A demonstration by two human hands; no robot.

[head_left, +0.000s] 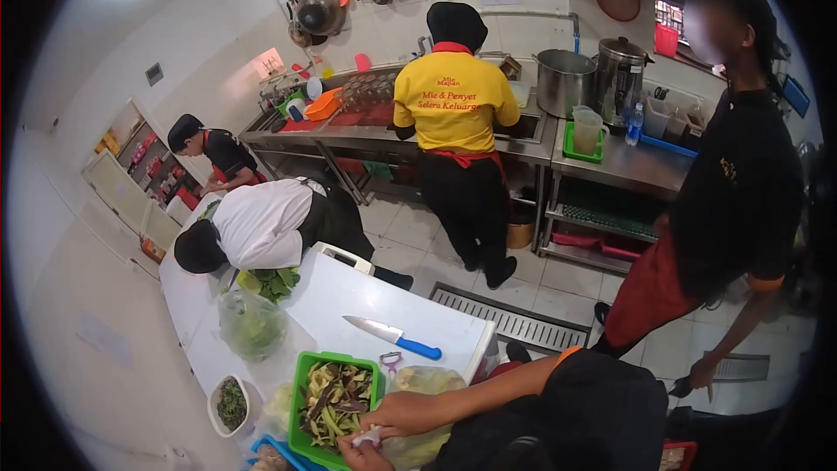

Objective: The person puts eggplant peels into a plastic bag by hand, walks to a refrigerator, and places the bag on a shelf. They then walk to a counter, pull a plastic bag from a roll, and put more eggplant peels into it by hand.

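Note:
At the bottom, my right hand [398, 413] reaches in from the right, and my left hand [364, 458] is just below it. Both are closed around a small whitish thing [370, 435], too small to name, at the near right edge of a green basket [377, 372]. Inside the basket lie dark and pale green vegetable peelings [336, 406]. A clear plastic bag [427, 379] of pale produce lies partly under my right forearm. Beyond it are a peeler [391, 362] and a blue-handled knife [394, 337], both lying loose on the white tabletop [349, 296].
A white tub of chopped greens [231, 404] and a bag of green vegetables [252, 324] stand left of the basket. A blue crate [270, 449] sits below. One person in white [266, 222] bends over the table; another in black [732, 183] stands at right. A floor grate [510, 318] lies beyond.

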